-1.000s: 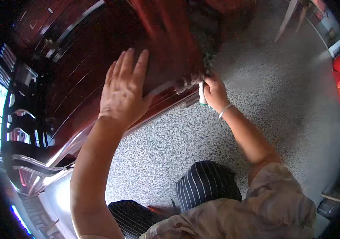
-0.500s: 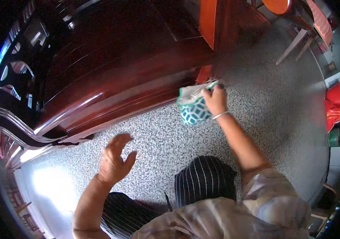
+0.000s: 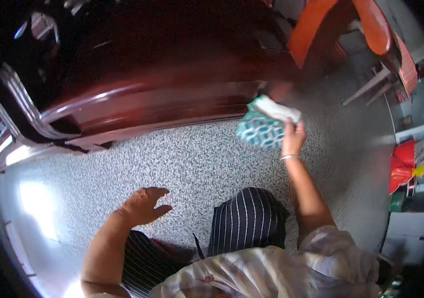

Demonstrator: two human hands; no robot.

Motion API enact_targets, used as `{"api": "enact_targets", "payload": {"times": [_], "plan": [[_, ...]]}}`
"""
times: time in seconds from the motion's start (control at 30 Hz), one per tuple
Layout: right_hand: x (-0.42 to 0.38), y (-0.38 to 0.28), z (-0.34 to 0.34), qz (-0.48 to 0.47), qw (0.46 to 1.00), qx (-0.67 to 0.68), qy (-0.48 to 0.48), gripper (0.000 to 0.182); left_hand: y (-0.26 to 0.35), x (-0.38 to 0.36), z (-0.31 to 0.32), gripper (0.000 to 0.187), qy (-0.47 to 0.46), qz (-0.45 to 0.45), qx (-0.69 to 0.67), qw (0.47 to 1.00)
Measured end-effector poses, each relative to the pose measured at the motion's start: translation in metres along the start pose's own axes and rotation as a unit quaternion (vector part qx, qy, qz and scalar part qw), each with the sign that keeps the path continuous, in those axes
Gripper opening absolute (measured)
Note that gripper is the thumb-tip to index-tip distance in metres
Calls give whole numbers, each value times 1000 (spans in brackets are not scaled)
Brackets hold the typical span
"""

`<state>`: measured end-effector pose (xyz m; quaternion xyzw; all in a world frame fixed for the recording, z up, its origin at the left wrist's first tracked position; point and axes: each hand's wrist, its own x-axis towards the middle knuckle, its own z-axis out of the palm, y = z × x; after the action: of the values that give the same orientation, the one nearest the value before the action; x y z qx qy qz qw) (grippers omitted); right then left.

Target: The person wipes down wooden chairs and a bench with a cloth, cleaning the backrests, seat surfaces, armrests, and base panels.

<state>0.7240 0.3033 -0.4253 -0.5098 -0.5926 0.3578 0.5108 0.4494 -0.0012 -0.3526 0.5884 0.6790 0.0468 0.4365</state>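
A teal and white patterned cloth [image 3: 261, 130] hangs from my right hand [image 3: 294, 136], whose fingers are closed on its right edge. The cloth is partly folded, with its pale side up at the top, and is near the lower edge of the dark red wooden furniture [image 3: 172, 102]. A bracelet circles my right wrist. My left hand [image 3: 145, 206] is over the speckled floor [image 3: 182, 164], thumb and fingers apart, holding nothing.
Orange-brown curved wooden legs [image 3: 314, 27] stand at the upper right. Red and yellow bags [image 3: 403, 166] lie at the far right beside a white box [image 3: 410, 231]. Carved dark furniture [image 3: 28, 107] is on the left. My striped knees are below.
My right hand and the cloth have moved right and slightly down in view, and the cloth has changed shape. My left hand appears slightly lower. The view has shifted.
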Motion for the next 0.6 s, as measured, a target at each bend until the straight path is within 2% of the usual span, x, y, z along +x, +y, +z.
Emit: {"api": "enact_targets", "payload": {"times": [0.03,0.07,0.13,0.17,0.2,0.23,0.33,0.4,0.43,0.47,0.5,0.53,0.6], "plan": [[12,-2,-3,-50,996,-67,13,20,1,1,-2,47,-8,-3,16,1000],[27,19,-3,-71,989,-127,-30,26,-4,3,2,47,-7,4,14,1000],[26,16,20,-110,960,-232,-114,33,0,5,5,48,9,28,19,999],[20,15,31,-94,951,-278,-98,35,-1,6,10,48,14,25,15,999],[11,12,42,-77,939,-325,-80,38,-3,10,14,49,3,60,27,998],[-2,7,53,-76,946,-297,-106,36,-4,12,15,49,-8,98,41,994],[-37,-21,88,-86,933,-260,-234,30,1,16,13,49,-35,67,17,997],[-64,-55,114,-48,927,-177,-327,31,-1,22,12,46,-22,73,22,997],[-75,-59,125,-54,897,-169,-405,27,-2,27,9,44,-9,58,-14,998],[-83,-61,134,-61,860,-159,-481,24,-3,31,8,41,6,42,-49,998],[-91,-57,143,-112,830,-132,-531,25,-13,38,15,36,82,71,-71,992],[-96,-57,149,-165,793,-103,-577,26,-9,38,11,36,84,70,-65,992],[-98,-64,145,-184,759,-118,-613,26,10,41,4,33,261,73,-118,955]]}}
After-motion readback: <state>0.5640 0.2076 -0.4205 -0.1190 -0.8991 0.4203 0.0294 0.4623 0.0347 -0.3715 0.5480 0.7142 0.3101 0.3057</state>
